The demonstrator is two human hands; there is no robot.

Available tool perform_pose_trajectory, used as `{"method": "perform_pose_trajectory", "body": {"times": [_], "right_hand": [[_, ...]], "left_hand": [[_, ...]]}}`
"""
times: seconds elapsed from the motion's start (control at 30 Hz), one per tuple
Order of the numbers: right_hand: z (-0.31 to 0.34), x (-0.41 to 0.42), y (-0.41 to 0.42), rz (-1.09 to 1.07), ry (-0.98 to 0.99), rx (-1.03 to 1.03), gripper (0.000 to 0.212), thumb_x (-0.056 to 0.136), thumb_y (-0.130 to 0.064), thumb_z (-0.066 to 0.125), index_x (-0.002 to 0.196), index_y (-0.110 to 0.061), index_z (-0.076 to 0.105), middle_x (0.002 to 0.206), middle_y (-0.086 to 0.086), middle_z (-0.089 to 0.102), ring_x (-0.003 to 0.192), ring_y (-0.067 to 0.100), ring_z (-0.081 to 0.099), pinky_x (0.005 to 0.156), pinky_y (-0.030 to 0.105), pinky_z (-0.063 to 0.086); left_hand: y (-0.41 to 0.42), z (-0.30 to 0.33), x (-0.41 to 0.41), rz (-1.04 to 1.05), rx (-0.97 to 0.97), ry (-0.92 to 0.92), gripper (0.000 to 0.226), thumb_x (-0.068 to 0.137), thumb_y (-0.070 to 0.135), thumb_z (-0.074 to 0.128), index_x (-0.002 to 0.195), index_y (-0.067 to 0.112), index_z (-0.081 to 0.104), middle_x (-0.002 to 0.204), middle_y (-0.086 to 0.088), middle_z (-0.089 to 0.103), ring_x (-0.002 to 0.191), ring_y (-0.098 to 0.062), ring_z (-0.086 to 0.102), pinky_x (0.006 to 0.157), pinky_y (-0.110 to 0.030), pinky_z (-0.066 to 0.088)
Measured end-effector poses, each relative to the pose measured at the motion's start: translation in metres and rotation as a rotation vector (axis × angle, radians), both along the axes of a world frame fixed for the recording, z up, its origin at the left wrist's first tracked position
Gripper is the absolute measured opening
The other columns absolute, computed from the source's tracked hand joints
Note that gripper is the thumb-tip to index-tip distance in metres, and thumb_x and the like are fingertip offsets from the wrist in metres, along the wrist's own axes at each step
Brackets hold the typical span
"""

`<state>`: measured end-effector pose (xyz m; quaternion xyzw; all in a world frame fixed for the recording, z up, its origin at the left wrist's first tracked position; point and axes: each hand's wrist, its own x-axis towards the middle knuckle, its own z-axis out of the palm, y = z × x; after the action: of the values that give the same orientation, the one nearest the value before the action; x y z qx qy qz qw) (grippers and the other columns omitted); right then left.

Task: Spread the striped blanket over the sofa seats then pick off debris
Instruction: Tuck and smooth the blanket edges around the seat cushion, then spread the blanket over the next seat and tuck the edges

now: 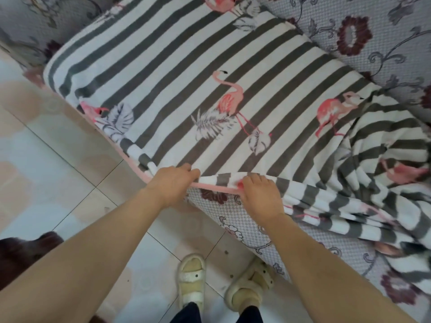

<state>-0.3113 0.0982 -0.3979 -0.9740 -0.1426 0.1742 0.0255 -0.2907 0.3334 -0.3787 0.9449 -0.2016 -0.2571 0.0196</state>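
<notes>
We are working with a soft, plush fleece blanket point(186, 89) in grey and white stripes, printed with pink flamingos and edged in pink binding. It looks light and limp, so we judge it will drape, bunch and slide rather than hold any shape, and it will follow whichever edge we pull. The bound pink hem point(217, 188) seems the best place to take hold, since it is firmer than the pile and gives a straight line to pull along.

The blanket lies flat over the left seat of the grey sofa with dark red flower print point(373, 31), its near edge at the seat front. To the right it is bunched in folds point(373, 171) and spills over the front, so that side is not yet spread.

Our 2 hands sit close together on the near hem. The left hand point(172, 183) is curled closed, fingers pinching the hem. The right hand point(261, 194) is also closed, knuckles up, gripping the same edge just beside it. Both arms reach forward above the pale tiled floor point(58, 171).
</notes>
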Motion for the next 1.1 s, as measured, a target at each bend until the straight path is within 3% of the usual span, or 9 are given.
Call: {"method": "perform_pose_trajectory", "body": {"times": [0.13,0.2,0.27,0.4,0.5,0.57,0.67,0.9,1.1], "right_hand": [[0.016,-0.015,-0.005,0.056,0.59,0.124,0.023,0.098,-0.03,0.038,0.106,-0.011,0.046,0.091,0.009,0.058,0.078,0.022,0.051,0.068,0.032,0.038],[0.014,-0.035,-0.006,0.1,0.777,0.116,0.023,0.099,-0.031,0.034,0.098,-0.014,0.049,0.1,0.008,0.059,0.086,0.021,0.049,0.077,0.032,0.036],[0.012,-0.056,-0.005,0.06,0.967,0.144,0.03,0.099,-0.042,0.035,0.078,-0.022,0.044,0.089,-0.001,0.052,0.084,0.02,0.047,0.079,0.034,0.036],[0.004,-0.085,-0.013,0.055,1.174,0.075,0.028,0.093,-0.059,0.036,0.082,-0.034,0.041,0.092,-0.011,0.04,0.081,0.012,0.04,0.082,0.034,0.033],[-0.009,-0.098,-0.024,0.096,1.2,0.015,0.021,0.095,-0.035,0.045,0.077,-0.043,0.039,0.092,-0.015,0.042,0.085,0.011,0.042,0.085,0.034,0.032],[-0.016,-0.106,-0.031,0.08,1.206,0.005,0.029,0.093,-0.024,0.044,0.115,-0.042,0.052,0.125,-0.009,0.05,0.113,0.019,0.047,0.099,0.036,0.036],[-0.022,-0.111,-0.037,0.065,1.131,0.002,0.051,0.098,-0.017,0.041,0.148,-0.023,0.032,0.156,0.005,0.027,0.141,0.026,0.028,0.113,0.034,0.023],[-0.006,-0.107,-0.067,-0.274,0.726,0.272,0.047,0.088,-0.001,0.04,0.125,-0.021,0.061,0.131,0.005,0.059,0.121,0.026,0.052,0.102,0.034,0.042],[0.046,-0.096,-0.151,-0.467,0.521,0.277,0.038,0.093,-0.005,0.039,0.121,-0.019,0.06,0.122,0.006,0.062,0.111,0.027,0.056,0.09,0.034,0.048]], "left_hand": [[0.013,-0.008,-0.037,0.027,0.074,0.077,0.033,0.081,0.002,0.048,0.112,0.015,0.047,0.109,-0.007,0.053,0.098,-0.031,0.058,0.065,-0.037,0.04],[0.013,-0.011,-0.055,0.03,0.104,0.117,0.035,0.081,0.0,0.048,0.112,0.015,0.046,0.109,-0.005,0.057,0.102,-0.029,0.057,0.069,-0.036,0.042],[0.015,-0.017,-0.069,0.024,0.136,0.148,0.031,0.083,0.0,0.048,0.11,0.014,0.05,0.112,-0.004,0.056,0.106,-0.027,0.055,0.068,-0.036,0.041],[0.025,-0.036,-0.084,-0.062,0.278,0.186,0.03,0.087,0.001,0.05,0.112,0.014,0.059,0.119,-0.004,0.052,0.115,-0.026,0.045,0.085,-0.036,0.048],[0.021,-0.054,-0.089,-0.067,0.411,0.296,0.038,0.087,0.002,0.052,0.119,0.02,0.055,0.124,-0.002,0.052,0.121,-0.028,0.041,0.105,-0.046,0.035],[0.013,-0.067,-0.096,-0.021,0.469,0.393,0.044,0.088,0.004,0.05,0.128,0.023,0.049,0.131,0.0,0.048,0.132,-0.032,0.033,0.106,-0.056,0.031],[-0.003,-0.078,-0.105,0.041,0.466,0.486,0.053,0.087,0.009,0.046,0.137,0.022,0.038,0.14,0.002,0.038,0.137,-0.034,0.03,0.104,-0.061,0.031],[-0.067,-0.057,-0.082,-0.053,0.21,0.446,0.043,0.089,0.005,0.042,0.13,0.017,0.05,0.133,-0.009,0.053,0.12,-0.028,0.054,0.099,-0.037,0.047],[-0.158,0.005,-0.042,-0.152,-0.006,0.369,0.051,0.088,0.001,0.041,0.134,0.022,0.05,0.134,-0.009,0.054,0.119,-0.027,0.054,0.098,-0.038,0.047]]}}
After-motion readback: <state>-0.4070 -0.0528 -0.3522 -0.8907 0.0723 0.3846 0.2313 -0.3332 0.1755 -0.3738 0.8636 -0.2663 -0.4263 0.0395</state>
